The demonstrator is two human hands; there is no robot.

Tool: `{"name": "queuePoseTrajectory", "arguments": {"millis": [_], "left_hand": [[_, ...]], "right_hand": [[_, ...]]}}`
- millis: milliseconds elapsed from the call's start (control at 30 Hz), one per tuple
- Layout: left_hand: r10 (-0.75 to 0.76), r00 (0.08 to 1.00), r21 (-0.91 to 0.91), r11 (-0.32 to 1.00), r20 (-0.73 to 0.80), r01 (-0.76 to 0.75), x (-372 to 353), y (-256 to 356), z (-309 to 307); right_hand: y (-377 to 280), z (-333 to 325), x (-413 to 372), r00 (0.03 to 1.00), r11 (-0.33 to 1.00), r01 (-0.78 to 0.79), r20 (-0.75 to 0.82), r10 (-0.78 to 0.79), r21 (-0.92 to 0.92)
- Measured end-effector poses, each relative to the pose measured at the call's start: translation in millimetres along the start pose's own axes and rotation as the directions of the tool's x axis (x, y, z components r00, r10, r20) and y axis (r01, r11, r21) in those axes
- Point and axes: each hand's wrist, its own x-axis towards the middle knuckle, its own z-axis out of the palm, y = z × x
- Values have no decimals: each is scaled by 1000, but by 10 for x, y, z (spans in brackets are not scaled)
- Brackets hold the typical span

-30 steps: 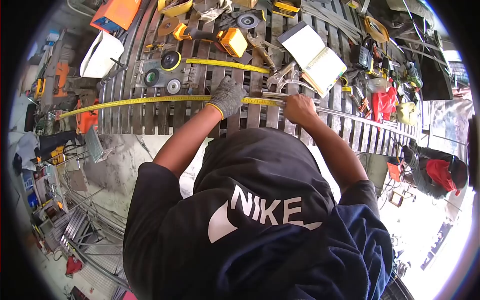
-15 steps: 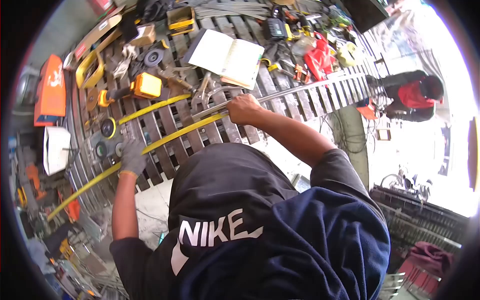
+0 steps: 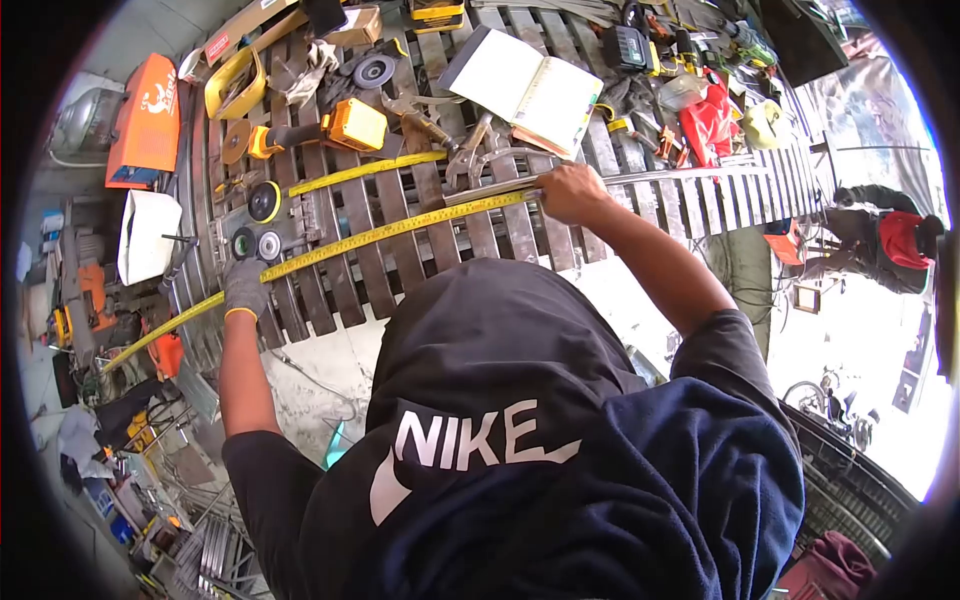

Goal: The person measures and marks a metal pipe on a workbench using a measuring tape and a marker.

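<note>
A yellow tape measure (image 3: 400, 233) is stretched slantwise along the near side of a slatted metal bench. My left hand (image 3: 245, 290), in a grey glove, is closed around its blade near the bench's left end. The blade runs on past that hand to the lower left. My bare right hand (image 3: 572, 194) is closed at the blade's other end, over a long thin metal bar (image 3: 690, 174); the fingertips are partly hidden. Beyond the blade lies a shorter yellow strip (image 3: 368, 172). Locking clamps (image 3: 470, 155) rest just past the bar.
An open notebook (image 3: 530, 90) lies on the slatted bench (image 3: 375, 270). Left of it are a yellow-battery angle grinder (image 3: 350, 125), grinding discs (image 3: 263, 202) and an orange box (image 3: 143, 125). A red bag (image 3: 707, 122) and tools sit right. Another person (image 3: 890, 240) is far right.
My left hand has slid leftward along the tape, farther from my right hand. The right hand stays closed at the bar. The whole view has shifted with my head.
</note>
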Motion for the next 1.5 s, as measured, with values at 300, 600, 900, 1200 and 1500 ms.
{"name": "queuePoseTrajectory", "arguments": {"millis": [300, 600, 900, 1200, 1500], "left_hand": [[19, 982, -22, 999, -189, -24, 18, 1148, -672], [333, 876, -154, 902, -349, -404, 587, 3347, -1216], [293, 907, -187, 915, -303, -359, 784, 3753, -1088], [88, 954, -345, 919, -288, -189, 727, 3701, -960], [24, 976, -381, 918, -216, -107, 725, 3709, -1033]], "right_hand": [[232, 170, 11, 998, 1000, 21, -53, -20, 21], [227, 80, -46, 998, 999, 36, -55, -34, 29], [301, 183, 4, 993, 995, 97, -63, -99, -34], [402, 64, -15, 994, 994, 106, -18, -106, 8], [1586, -14, -307, 997, 995, 14, 72, -7, -102]]}}
